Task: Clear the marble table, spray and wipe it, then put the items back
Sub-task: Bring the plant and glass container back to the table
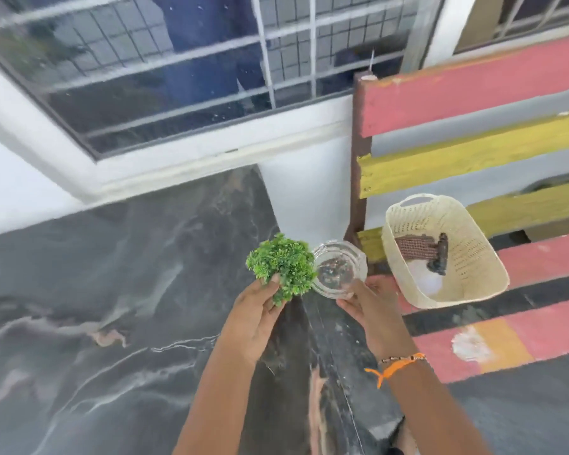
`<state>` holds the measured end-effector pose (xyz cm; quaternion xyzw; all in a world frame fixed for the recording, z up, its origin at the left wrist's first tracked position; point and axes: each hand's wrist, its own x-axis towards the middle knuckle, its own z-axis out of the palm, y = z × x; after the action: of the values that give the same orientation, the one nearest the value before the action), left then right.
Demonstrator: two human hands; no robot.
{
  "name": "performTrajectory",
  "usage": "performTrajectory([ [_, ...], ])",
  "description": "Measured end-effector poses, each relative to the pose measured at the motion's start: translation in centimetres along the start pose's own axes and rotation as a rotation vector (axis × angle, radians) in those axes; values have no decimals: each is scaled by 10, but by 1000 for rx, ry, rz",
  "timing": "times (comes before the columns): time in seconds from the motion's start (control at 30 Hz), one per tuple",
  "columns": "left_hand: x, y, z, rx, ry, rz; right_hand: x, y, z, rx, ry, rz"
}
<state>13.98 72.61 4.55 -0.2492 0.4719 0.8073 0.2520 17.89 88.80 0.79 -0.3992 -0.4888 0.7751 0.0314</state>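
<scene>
The dark marble table [96, 307] with pale veins fills the left and lower part of the head view. My left hand [253, 316] grips a small bushy green plant [281, 264] from below, above the table's right edge. My right hand [370, 303] holds a clear glass ashtray [339, 267] by its near rim, right beside the plant. Both items are lifted off the surface. A cream plastic basket [467, 254] stands to the right on a painted bench, holding a brown cloth and a dark object.
A pink, yellow and black slatted bench [506, 330] stands to the right of the table. A barred window [194, 67] and a white wall run behind the table. An orange thread bracelet sits on my right wrist.
</scene>
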Motion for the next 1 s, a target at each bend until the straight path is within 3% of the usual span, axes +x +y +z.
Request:
performTrajectory([
  [0.17,43,73,-56,-17,90,60,32,18,106,-25,-30,-26],
  [0.3,80,110,-80,-7,144,75,65,30,165,-44,41,-19],
  [0.73,166,167,-94,21,243,16,149,7,262,-73,138,-37],
  [1.0,189,184,-87,20,236,34,169,-5,281,-540,211,-216],
])
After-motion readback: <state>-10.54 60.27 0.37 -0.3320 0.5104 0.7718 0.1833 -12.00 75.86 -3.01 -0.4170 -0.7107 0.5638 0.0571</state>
